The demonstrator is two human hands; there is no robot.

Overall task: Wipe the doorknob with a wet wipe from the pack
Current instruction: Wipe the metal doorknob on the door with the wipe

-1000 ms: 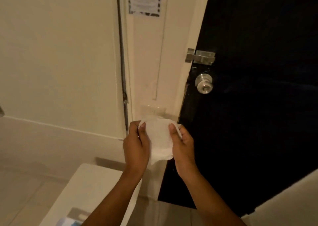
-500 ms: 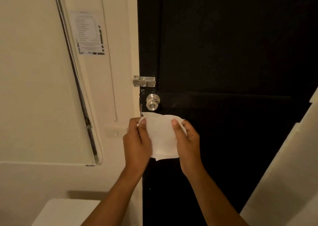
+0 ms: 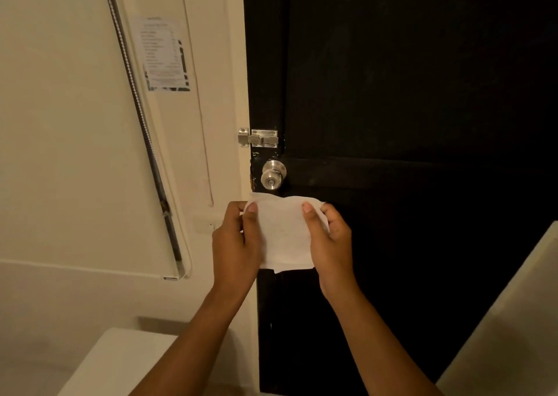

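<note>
A white wet wipe [image 3: 283,232] is stretched flat between my two hands in the head view. My left hand [image 3: 237,243] pinches its left edge and my right hand [image 3: 327,243] pinches its right edge, thumbs on the near face. A round silver doorknob [image 3: 272,175] sits on the left edge of a black door [image 3: 407,124], just above the wipe's top edge and apart from it. The pack of wipes is not in view.
A silver slide bolt [image 3: 259,137] is fixed above the knob. On the cream wall to the left are a printed notice [image 3: 164,54], a dark cable conduit [image 3: 142,118] and a wall switch [image 3: 205,225]. A white surface [image 3: 114,362] lies at bottom left, and a pale panel [image 3: 507,320] at right.
The view swung right, so the door and knob moved from the right to the centre. Both hands with the wipe rose until its top edge sits just below the knob.
</note>
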